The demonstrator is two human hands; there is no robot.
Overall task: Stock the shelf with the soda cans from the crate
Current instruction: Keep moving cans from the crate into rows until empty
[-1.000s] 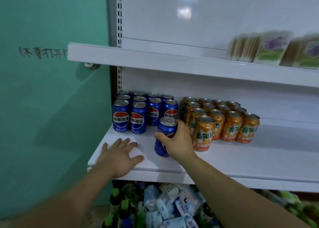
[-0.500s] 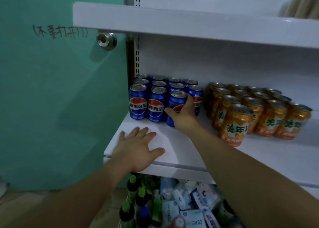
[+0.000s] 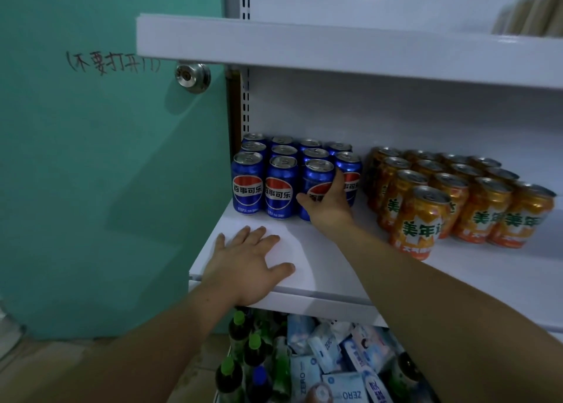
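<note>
On the white shelf stand several blue soda cans in rows at the left. My right hand grips one blue can standing upright in the front row, third from the left, touching its neighbours. My left hand lies flat with spread fingers on the shelf's front left part. A block of several orange soda cans stands to the right. The crate is not in view.
A green door with a metal knob and handwriting is left of the shelf. Another white shelf hangs above, with blurred packets at its right. Bottles and packets fill the level below.
My right hand has pushed the blue can back from the shelf's front into the front row of blue cans. My left hand has stayed flat on the shelf. The camera has moved closer.
</note>
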